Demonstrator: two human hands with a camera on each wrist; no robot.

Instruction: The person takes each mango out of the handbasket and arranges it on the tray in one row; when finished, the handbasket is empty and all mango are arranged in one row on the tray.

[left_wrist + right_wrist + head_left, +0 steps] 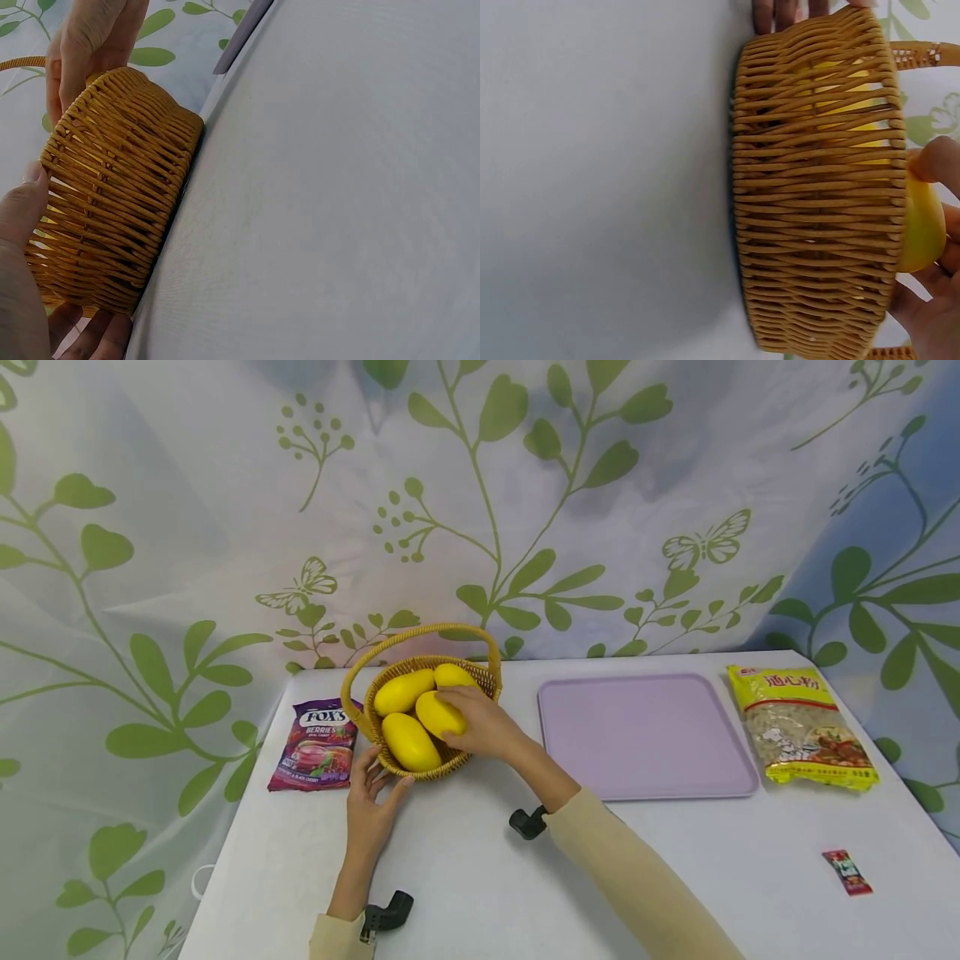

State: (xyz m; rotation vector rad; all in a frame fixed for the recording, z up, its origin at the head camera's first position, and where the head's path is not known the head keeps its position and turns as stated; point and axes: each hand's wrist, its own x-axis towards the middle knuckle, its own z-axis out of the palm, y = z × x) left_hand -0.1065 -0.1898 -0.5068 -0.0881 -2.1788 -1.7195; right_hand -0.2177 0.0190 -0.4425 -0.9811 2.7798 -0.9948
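Beige sleeves [637, 877] extend over the white table [465, 877], where the right hand [482, 720] grips one yellow mango [437, 716] among others inside the wicker basket [817, 187]. Thumb apart from fingers, the left hand [371, 804] holds the basket's near left side, near the Fox's candy bag [318, 750].

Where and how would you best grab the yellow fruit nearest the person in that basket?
Probably across the narrower middle of the front yellow fruit, coming from above. It is a smooth, long oval with its upper side exposed, while the woven wall of the basket closes off its near side.
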